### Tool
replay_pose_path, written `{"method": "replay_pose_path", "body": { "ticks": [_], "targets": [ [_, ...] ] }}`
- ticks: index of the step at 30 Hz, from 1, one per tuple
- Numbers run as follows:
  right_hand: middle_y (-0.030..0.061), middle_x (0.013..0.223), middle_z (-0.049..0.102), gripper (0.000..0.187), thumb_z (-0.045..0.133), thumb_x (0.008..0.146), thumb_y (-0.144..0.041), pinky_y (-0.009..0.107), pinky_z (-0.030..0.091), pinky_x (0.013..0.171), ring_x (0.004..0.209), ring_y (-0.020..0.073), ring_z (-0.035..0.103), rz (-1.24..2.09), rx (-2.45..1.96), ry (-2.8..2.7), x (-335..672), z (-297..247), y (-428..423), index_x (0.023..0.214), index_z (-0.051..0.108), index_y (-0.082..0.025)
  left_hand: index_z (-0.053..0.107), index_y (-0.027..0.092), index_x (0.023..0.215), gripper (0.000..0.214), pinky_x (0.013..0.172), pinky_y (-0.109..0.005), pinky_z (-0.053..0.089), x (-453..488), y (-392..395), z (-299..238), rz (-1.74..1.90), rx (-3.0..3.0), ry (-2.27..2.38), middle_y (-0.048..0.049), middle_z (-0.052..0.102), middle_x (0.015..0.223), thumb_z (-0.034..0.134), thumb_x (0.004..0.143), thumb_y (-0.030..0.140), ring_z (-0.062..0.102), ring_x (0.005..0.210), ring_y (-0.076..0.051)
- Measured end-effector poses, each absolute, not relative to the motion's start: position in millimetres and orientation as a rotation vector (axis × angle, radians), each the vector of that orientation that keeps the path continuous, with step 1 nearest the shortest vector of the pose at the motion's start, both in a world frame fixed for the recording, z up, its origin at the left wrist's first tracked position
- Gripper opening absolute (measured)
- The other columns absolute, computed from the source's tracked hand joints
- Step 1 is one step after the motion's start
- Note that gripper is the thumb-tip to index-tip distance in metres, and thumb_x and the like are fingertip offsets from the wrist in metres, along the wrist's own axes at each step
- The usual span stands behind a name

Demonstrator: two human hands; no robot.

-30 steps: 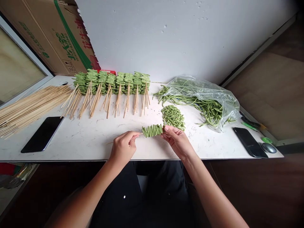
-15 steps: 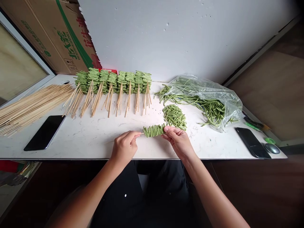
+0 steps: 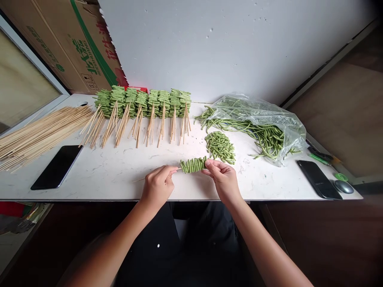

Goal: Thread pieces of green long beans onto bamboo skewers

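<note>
green, short-cut bean pieces [image 3: 193, 164] sat side by side on a thin, pale wooden skewer [image 3: 179, 169], held over the white, marbled tabletop [image 3: 104, 175] near its front edge in the head view. the left hand [image 3: 157, 183] pinched the skewer between thumb and forefinger, its other fingers curled in. the right hand [image 3: 224, 177] had thumb and fingertips drawn together on the row's right end, just beside a loose heap of green cut beans [image 3: 220, 147].

Bean pieces [image 3: 193, 165] green — skewers [image 3: 44, 133] pale tan — tabletop [image 3: 113, 171] white with grey streaks.
</note>
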State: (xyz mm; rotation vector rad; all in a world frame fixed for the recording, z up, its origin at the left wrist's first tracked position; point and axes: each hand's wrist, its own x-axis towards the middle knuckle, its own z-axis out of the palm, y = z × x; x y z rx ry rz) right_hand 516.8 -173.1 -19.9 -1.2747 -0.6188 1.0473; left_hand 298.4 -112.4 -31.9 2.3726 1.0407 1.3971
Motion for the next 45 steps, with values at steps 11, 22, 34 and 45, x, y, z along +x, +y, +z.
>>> {"method": "replay_pose_path", "body": {
  "ticks": [11, 22, 34, 45],
  "targets": [
    [0.0049, 0.098, 0.081, 0.039, 0.095, 0.069, -0.045, 0.037, 0.065, 0.087, 0.085, 0.0185, 0.074, 1.132, -1.255, -0.631, 526.6, -13.9, -169.7, 0.098, 0.083, -0.022, 0.075, 0.021, 0.094, 0.031, 0.070, -0.028, 0.066, 296.4, -110.2, -32.1, 1.356, 2.350, 1.031, -0.0021, 0.083, 0.091, 0.053, 0.093, 0.001, 0.081, 0.083, -0.019],
    [0.0019, 0.085, 0.078, 0.028, 0.095, 0.071, -0.041, 0.031, 0.060, 0.086, 0.078, 0.0144, 0.072, 1.205, -1.251, -0.674, 528.9, -8.6, -170.5, 0.085, 0.082, -0.020, 0.074, 0.020, 0.095, 0.030, 0.069, -0.028, 0.065, 299.8, -113.9, -27.2, 1.369, 2.370, 0.973, -0.0020, 0.082, 0.088, 0.053, 0.093, 0.000, 0.080, 0.079, -0.019],
    [0.0033, 0.090, 0.081, 0.036, 0.096, 0.070, -0.043, 0.034, 0.059, 0.090, 0.083, 0.0171, 0.073, 1.180, -1.266, -0.665, 530.9, -12.7, -170.0, 0.096, 0.083, -0.021, 0.074, 0.019, 0.098, 0.032, 0.073, -0.026, 0.065, 299.3, -115.3, -30.0, 1.337, 2.365, 0.961, -0.0020, 0.082, 0.089, 0.053, 0.091, -0.004, 0.080, 0.082, -0.018],
    [0.0019, 0.080, 0.083, 0.060, 0.097, 0.070, -0.034, 0.035, 0.058, 0.089, 0.074, 0.0165, 0.073, 1.128, -1.184, -0.661, 529.2, -10.1, -172.7, 0.123, 0.069, -0.023, 0.075, 0.020, 0.095, 0.030, 0.071, -0.024, 0.064, 299.4, -116.6, -24.6, 1.319, 2.305, 0.970, -0.0020, 0.082, 0.089, 0.053, 0.093, 0.000, 0.081, 0.082, -0.018]
  ]
}}
